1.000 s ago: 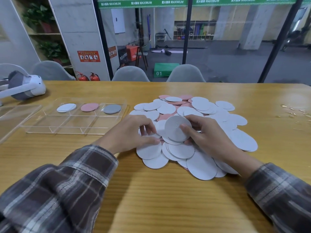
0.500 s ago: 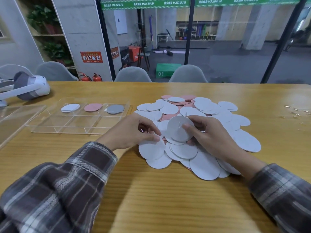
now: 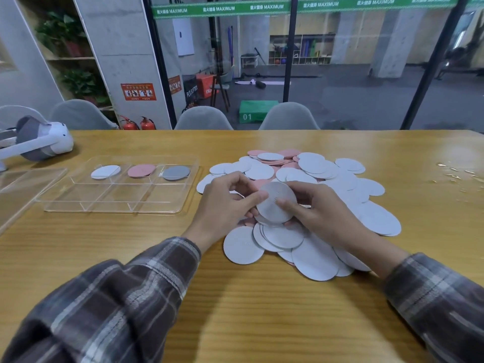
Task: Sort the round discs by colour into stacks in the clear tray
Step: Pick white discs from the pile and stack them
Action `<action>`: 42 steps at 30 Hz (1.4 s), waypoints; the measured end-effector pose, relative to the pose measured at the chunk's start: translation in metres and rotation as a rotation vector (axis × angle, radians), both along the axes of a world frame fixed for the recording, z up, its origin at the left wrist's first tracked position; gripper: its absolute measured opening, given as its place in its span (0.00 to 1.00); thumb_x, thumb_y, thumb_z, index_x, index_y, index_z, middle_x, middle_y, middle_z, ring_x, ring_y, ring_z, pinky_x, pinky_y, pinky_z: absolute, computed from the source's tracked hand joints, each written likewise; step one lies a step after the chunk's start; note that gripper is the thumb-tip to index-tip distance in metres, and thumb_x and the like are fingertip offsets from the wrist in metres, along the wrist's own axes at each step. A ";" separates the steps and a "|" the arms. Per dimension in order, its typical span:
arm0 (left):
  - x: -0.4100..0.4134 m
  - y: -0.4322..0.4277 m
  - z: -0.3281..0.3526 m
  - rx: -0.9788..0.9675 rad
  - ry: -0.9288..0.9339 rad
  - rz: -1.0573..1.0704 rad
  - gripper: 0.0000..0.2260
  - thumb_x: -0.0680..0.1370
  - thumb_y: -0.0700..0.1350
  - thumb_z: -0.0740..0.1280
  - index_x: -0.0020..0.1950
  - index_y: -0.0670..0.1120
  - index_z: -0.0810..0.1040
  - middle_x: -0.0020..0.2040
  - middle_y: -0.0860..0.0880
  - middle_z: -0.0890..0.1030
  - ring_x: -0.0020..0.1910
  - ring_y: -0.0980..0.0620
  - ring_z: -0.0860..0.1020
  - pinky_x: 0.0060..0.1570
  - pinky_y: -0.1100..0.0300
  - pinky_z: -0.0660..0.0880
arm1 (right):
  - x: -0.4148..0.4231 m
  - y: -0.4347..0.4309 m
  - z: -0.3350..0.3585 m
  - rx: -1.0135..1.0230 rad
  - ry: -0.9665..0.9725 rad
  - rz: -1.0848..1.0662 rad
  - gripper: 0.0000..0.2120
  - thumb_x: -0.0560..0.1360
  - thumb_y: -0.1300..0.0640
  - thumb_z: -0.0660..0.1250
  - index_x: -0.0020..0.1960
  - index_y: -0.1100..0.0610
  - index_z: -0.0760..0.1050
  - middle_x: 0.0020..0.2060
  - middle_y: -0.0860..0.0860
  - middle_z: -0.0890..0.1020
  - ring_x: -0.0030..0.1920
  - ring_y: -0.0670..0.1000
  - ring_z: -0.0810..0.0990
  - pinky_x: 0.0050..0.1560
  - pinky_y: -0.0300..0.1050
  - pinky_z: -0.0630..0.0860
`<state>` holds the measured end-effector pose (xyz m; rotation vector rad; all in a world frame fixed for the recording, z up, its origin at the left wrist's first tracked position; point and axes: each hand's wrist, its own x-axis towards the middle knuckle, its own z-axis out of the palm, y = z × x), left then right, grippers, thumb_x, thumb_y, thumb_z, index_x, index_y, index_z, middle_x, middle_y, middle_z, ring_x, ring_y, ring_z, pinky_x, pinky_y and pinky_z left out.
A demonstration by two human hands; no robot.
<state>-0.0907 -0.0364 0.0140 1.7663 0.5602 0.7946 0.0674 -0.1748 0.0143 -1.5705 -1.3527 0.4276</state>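
A heap of round discs (image 3: 322, 179), mostly white with some pink, lies on the wooden table. Above its near side a white disc (image 3: 275, 208) is tilted up, held from both sides. My right hand (image 3: 317, 213) pinches its right part with thumb on the face. My left hand (image 3: 225, 205) pinches its left edge. The clear tray (image 3: 115, 203) sits to the left; its far compartments hold a white disc (image 3: 105, 171), a pink disc (image 3: 141, 170) and a grey disc (image 3: 176, 172).
The tray's clear lid (image 3: 23, 187) lies at the far left edge. A white and grey headset (image 3: 39, 140) rests at the back left. Water drops (image 3: 455, 174) glisten at the right. Grey chairs (image 3: 204, 119) line the table's far side.
My left hand has left the low disc on the heap and risen to take the left edge of the white disc that my right hand holds.
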 end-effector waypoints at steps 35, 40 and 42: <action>0.005 -0.011 0.000 0.359 -0.046 0.031 0.11 0.72 0.42 0.81 0.49 0.47 0.83 0.42 0.51 0.81 0.41 0.52 0.81 0.41 0.55 0.84 | 0.012 -0.009 0.003 -0.001 -0.423 -0.064 0.15 0.83 0.56 0.65 0.68 0.47 0.76 0.46 0.32 0.80 0.46 0.39 0.78 0.46 0.30 0.70; -0.001 -0.008 -0.004 0.563 0.113 -0.024 0.13 0.70 0.52 0.82 0.44 0.50 0.80 0.41 0.55 0.81 0.41 0.53 0.78 0.40 0.66 0.73 | 0.021 -0.013 0.003 0.041 -0.412 -0.187 0.13 0.83 0.57 0.64 0.66 0.48 0.77 0.42 0.36 0.80 0.44 0.40 0.78 0.44 0.33 0.71; -0.004 -0.005 -0.008 0.607 0.251 -0.091 0.15 0.67 0.58 0.82 0.47 0.54 0.82 0.44 0.57 0.80 0.43 0.53 0.78 0.44 0.63 0.75 | 0.025 -0.016 0.002 0.043 -0.423 -0.219 0.13 0.83 0.57 0.64 0.66 0.49 0.77 0.41 0.35 0.79 0.44 0.38 0.77 0.43 0.31 0.70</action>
